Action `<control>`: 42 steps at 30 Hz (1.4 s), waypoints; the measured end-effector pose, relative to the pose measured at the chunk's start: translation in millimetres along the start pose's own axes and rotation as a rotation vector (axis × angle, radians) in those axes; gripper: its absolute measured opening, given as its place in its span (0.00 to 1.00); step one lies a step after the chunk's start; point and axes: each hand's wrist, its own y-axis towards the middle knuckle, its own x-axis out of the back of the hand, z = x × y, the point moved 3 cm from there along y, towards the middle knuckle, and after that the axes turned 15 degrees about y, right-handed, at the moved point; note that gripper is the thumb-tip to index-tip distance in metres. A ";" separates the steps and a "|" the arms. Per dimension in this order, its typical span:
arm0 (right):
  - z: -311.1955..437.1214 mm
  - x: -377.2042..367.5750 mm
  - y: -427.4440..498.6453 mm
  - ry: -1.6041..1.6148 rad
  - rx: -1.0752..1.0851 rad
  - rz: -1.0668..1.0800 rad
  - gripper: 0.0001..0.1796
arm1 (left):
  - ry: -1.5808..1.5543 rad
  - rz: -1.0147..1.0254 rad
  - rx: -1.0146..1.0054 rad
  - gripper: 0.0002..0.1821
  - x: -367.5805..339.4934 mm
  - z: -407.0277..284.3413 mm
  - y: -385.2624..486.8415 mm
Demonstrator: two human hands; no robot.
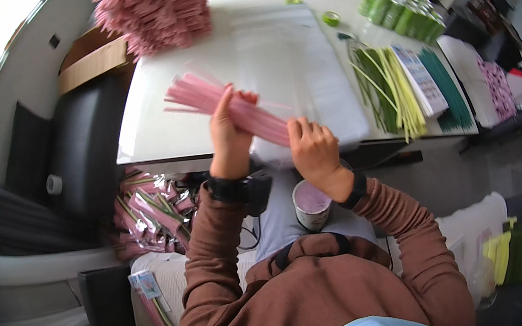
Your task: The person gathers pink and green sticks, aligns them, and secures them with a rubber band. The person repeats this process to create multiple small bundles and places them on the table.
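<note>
A bundle of long pink strips (pixel 199 95), probably craft stems, is held slantwise above the near edge of the white table (pixel 171 126). My left hand (pixel 229 132) wraps around its middle, thumb on top, and the far ends fan out to the upper left. The fingers of my right hand (pixel 313 146) close over the lower right end, which they hide. Beneath the bundle, a stack of clear plastic film (pixel 330 77) covers the middle of the table. Between my legs stands a paper tub (pixel 313 214) with a pale purple surface inside.
A tall pile of pink strips (pixel 156 14) stands at the back left. To the right lie dark green strips (pixel 376 90), yellow-green strips (pixel 401 91), printed cards (pixel 422 82), teal stems (pixel 447 88), green tape (pixel 331 18) and several green rolls (pixel 399 10). Wrapped pink packets (pixel 154 213) heap below left.
</note>
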 end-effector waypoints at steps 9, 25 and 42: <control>-48.0 42.8 -115.3 0.782 -0.293 0.277 0.31 | 0.150 -0.014 -0.018 0.09 -10.1 48.2 -33.5; -300.2 -81.0 -86.8 0.396 -0.927 0.125 0.18 | 0.369 -0.022 -0.016 0.13 -29.5 47.8 -53.2; -292.3 -103.4 -49.9 1.819 -1.238 0.235 0.09 | 0.435 0.073 0.207 0.11 -24.6 76.5 -18.7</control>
